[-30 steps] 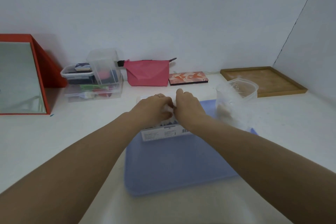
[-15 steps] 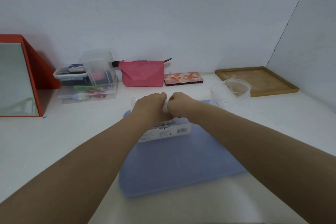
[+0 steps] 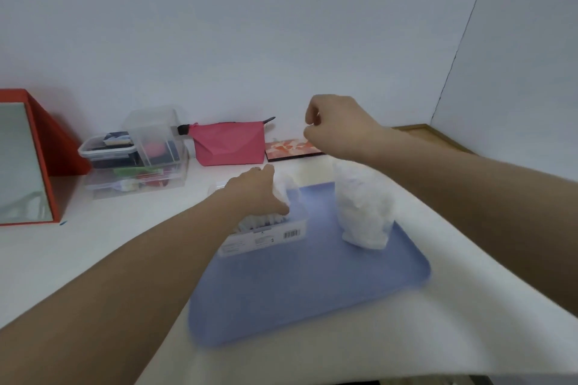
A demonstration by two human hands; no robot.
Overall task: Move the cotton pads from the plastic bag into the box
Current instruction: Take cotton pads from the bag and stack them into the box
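A clear box [image 3: 266, 236] with a barcode label stands on the blue tray [image 3: 312, 291]. My left hand [image 3: 253, 194] reaches into its top and holds a white bunch of cotton pads [image 3: 287, 186] there, thumb at the near side; more pads show as a ribbed row under the hand. The plastic bag [image 3: 364, 212], upright and still holding white pads, stands on the tray to the right of the box. My right hand [image 3: 336, 130] hovers in the air above and behind the bag, fingers curled, with nothing seen in it. The picture is blurred.
Against the back wall are stacked clear organisers [image 3: 140, 156], a pink pouch [image 3: 230, 144] and a patterned flat case [image 3: 292, 148]. A red-framed mirror [image 3: 25, 162] leans at the left. A wooden tray [image 3: 428, 133] sits at the back right corner.
My right hand has left the box and risen up and to the right, uncovering the bag. My left hand stays on the pads in the box. The view shifted.
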